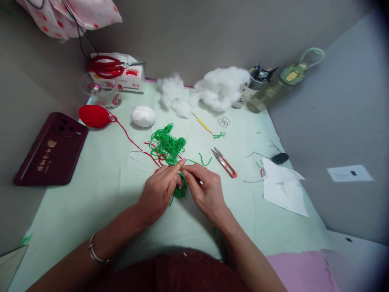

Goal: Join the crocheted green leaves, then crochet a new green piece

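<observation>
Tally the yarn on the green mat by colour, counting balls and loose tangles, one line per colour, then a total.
Red: 1, the red ball
White: 1, the white ball
Green: 2, the loose green tangle and the small green piece held between the left hand and right hand
Total: 4

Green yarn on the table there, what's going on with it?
A person is working a small green crochet piece between both hands. The left hand and right hand pinch it together over a pale green mat. Its strand leads up to a loose tangle of green yarn, crossed by red yarn from a red ball. Orange thread snips, a white yarn ball and white stuffing lie untouched beyond the hands.
</observation>
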Demonstrator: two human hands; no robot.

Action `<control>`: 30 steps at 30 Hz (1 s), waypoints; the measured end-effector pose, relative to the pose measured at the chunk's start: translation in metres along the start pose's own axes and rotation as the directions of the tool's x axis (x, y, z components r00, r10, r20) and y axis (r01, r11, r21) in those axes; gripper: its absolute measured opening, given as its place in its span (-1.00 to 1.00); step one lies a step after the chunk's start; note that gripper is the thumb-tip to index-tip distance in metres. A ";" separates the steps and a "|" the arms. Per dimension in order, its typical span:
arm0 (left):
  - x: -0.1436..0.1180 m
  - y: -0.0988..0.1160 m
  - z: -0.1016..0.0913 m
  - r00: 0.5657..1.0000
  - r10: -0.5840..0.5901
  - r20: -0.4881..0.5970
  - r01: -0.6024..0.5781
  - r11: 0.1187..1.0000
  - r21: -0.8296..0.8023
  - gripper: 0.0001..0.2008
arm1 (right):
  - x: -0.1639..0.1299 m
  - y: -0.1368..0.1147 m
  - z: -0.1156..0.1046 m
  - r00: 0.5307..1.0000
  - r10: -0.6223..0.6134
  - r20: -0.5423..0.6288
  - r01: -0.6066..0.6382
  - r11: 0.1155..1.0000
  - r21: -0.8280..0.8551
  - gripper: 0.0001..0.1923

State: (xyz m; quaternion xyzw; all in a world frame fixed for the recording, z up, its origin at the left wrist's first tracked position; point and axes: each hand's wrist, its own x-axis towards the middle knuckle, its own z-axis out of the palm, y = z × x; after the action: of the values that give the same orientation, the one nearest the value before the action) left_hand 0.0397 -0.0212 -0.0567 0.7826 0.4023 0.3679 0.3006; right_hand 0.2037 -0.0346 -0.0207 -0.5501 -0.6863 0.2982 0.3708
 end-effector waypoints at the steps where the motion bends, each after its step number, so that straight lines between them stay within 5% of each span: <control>1: 0.000 0.000 0.001 1.000 0.000 0.004 0.000 1.000 0.027 -0.55 | 0.001 0.000 0.000 1.000 -0.001 0.002 0.001 1.000 -0.010 -0.76; 17: 0.001 -0.007 0.004 0.995 0.091 -0.052 -0.070 0.946 0.316 -0.52 | 0.005 0.014 -0.001 0.998 0.044 0.052 -0.046 0.998 0.049 -0.77; 30: 0.001 -0.018 0.004 0.996 0.086 0.022 -0.088 0.911 0.403 -0.48 | 0.003 0.017 0.003 0.987 0.119 0.104 -0.129 0.987 0.092 -0.77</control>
State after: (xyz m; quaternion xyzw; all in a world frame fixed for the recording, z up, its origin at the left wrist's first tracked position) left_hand 0.0355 -0.0123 -0.0724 0.8456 0.4337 0.2885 0.1167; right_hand 0.2100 -0.0276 -0.0350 -0.5574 -0.6525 0.3809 0.3442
